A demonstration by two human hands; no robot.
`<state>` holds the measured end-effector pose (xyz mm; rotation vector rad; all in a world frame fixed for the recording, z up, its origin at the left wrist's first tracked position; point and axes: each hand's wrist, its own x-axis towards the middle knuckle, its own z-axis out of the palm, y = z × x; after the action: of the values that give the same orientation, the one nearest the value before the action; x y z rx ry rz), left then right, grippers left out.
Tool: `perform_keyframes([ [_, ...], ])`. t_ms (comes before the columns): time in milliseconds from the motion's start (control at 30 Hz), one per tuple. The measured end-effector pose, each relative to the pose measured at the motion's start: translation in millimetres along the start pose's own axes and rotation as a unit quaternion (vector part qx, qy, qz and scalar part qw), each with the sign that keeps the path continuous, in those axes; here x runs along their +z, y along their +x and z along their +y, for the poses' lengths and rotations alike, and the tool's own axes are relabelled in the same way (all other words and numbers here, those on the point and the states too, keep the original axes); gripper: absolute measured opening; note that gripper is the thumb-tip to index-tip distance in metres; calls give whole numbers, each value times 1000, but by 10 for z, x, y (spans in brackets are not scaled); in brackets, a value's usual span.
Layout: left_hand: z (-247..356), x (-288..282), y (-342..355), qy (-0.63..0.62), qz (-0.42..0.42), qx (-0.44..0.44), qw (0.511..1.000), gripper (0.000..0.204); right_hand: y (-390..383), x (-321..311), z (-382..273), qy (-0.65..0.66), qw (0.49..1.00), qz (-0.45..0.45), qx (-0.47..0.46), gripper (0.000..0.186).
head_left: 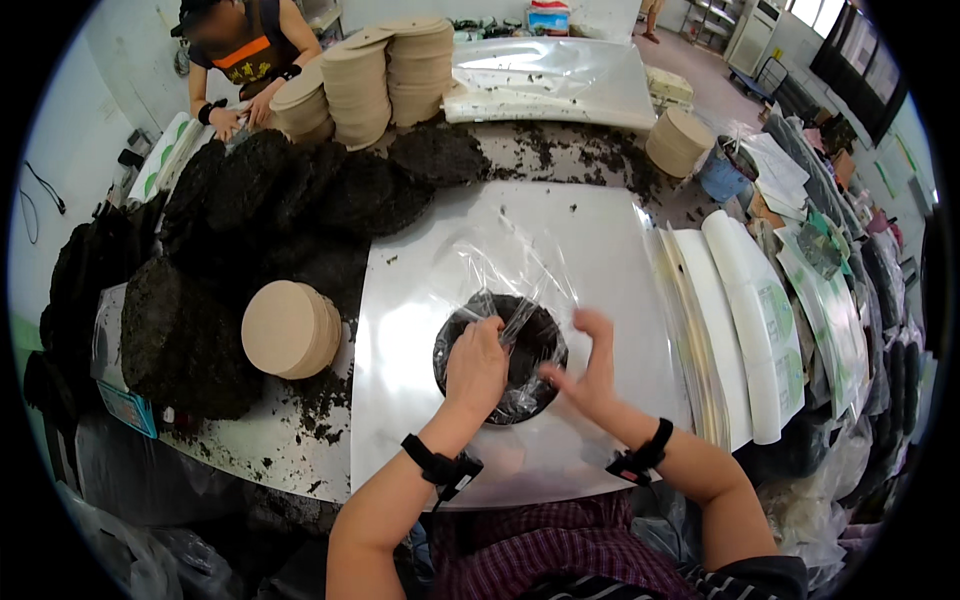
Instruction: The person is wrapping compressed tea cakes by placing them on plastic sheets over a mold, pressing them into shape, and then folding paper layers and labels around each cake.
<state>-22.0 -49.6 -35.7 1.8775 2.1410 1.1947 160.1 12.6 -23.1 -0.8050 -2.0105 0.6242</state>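
Note:
A round, dark cake (525, 375) lies in front of me, with clear plastic film (508, 265) over and around it. The film's loose, crinkled end spreads away from me past the cake's far edge. My left hand (477, 365) is over the cake's left part, its fingers closed on gathered film. On the right side of the cake, my right hand (588, 372) has thumb and fingers spread, with nothing visible in its grasp. Both hands lie above a stack of smooth, silvery-clear sheets (405, 430).
Dark, dried, matted cakes (300, 185) are heaped to the left, beside a stack of beige discs (290, 330). Taller disc stacks (355, 90) stand behind, near another person (250, 50). Printed plastic packaging (755, 320) lies right. Dark crumbs (600, 150) litter the table.

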Motion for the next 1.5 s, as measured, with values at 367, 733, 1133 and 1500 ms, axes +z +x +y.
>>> perform_keyframes([
  [367,14,35,93,111,-207,16,972,49,863,301,154,449,790,-115,400,57],
  [733,-151,-127,121,-285,105,-131,944,56,662,462,162,280,923,-262,-12,19],
  [1133,85,-19,566,-62,-224,-57,971,78,878,-25,165,102,956,-275,-3,35],
  [1500,317,396,282,139,-226,23,964,73,77,-2285,1437,-207,962,75,161,28],
])
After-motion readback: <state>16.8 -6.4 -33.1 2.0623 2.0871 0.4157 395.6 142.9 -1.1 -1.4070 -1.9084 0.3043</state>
